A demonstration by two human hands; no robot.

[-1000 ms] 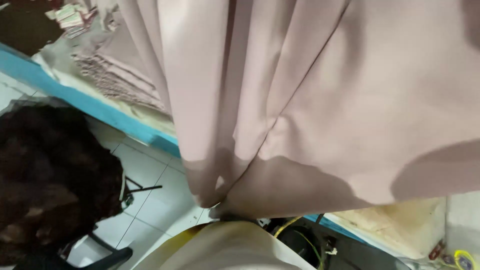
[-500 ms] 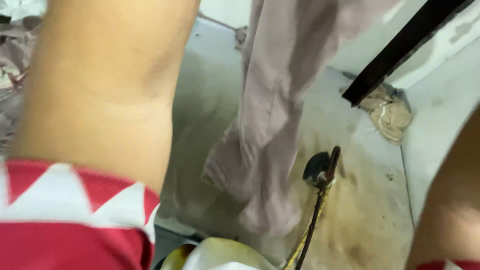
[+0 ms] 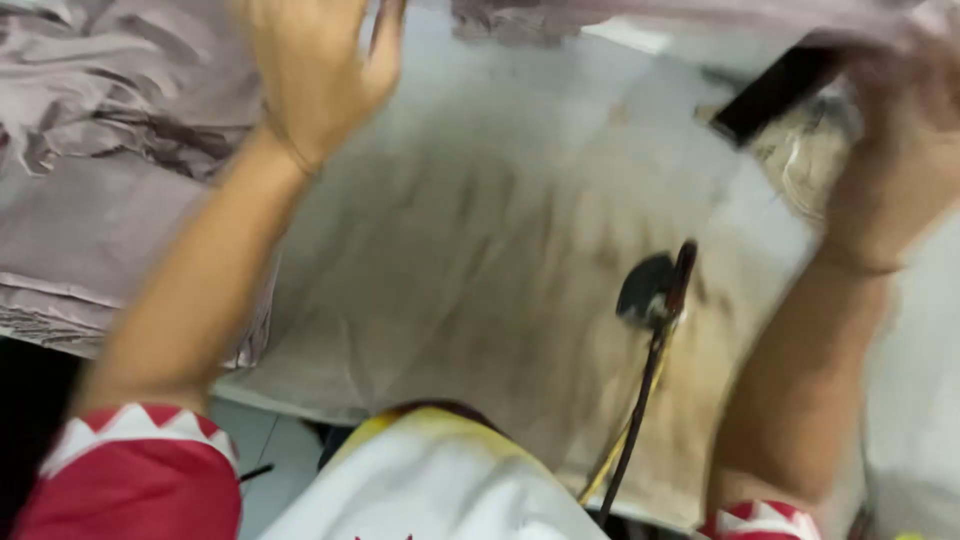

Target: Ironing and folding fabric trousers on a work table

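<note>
left hand [image 3: 315, 65]: raised over the board, fingers spread apart, palm open, gripping nothing that shows; fingertips reaching the top edge by the mauve cloth [image 3: 690, 15]
right hand [image 3: 895, 150]: blurred, up at the right under the cloth's edge; can't tell if it's clamping the fabric or just touching it
mauve cloth: running along the top edge, mostly out of frame
folded pile [image 3: 110, 190]: same mauve fabric, lying in creased layers at the left, overlapping the board's left edge
ironing board [image 3: 450, 280]: pale padded cover, brown scorch staining toward the right
iron [image 3: 655, 290]: dark, sitting on the stained area, cord [image 3: 630, 440] trailing down toward the near edge
labels/packages: none readable, too much blur
sleeves [image 3: 135, 470]: red with white zigzag trim, showing at both lower corners
vs 0.5 s ago: cloth was hanging down over mid-board, now lifted to the top; left arm no longer blocking the view; iron staying in place
</note>
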